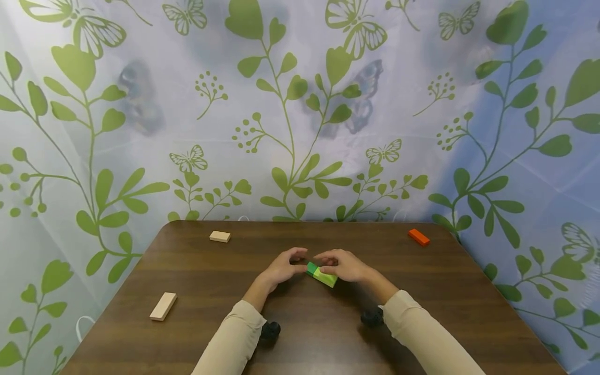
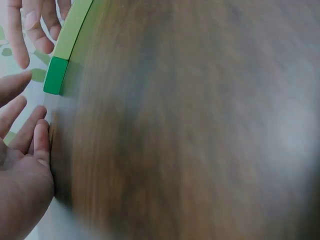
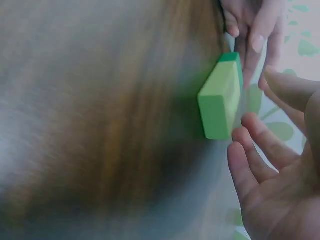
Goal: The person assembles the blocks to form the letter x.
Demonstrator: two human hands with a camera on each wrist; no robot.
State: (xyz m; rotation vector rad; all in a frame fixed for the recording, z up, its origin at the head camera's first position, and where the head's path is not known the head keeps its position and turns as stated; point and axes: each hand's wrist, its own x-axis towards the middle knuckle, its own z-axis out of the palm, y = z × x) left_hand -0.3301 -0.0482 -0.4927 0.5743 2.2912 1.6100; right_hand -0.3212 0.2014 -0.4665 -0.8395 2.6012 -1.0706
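A light green block (image 1: 326, 278) lies on the brown table with a dark green block (image 1: 311, 268) against its far left end. My left hand (image 1: 283, 269) is beside the dark green end, fingers apart; a gap shows between them in the left wrist view. My right hand (image 1: 346, 265) is at the light green block's right side, its fingers spread. The right wrist view shows this hand (image 3: 280, 175) holding nothing, near the end of the light green block (image 3: 217, 100). In the left wrist view, my left hand (image 2: 25, 175) is empty too.
A pale block (image 1: 220, 236) lies at the table's back left, another pale block (image 1: 163, 306) at the front left. An orange-red block (image 1: 419, 237) is at the back right. A patterned curtain hangs behind the table (image 1: 300, 338).
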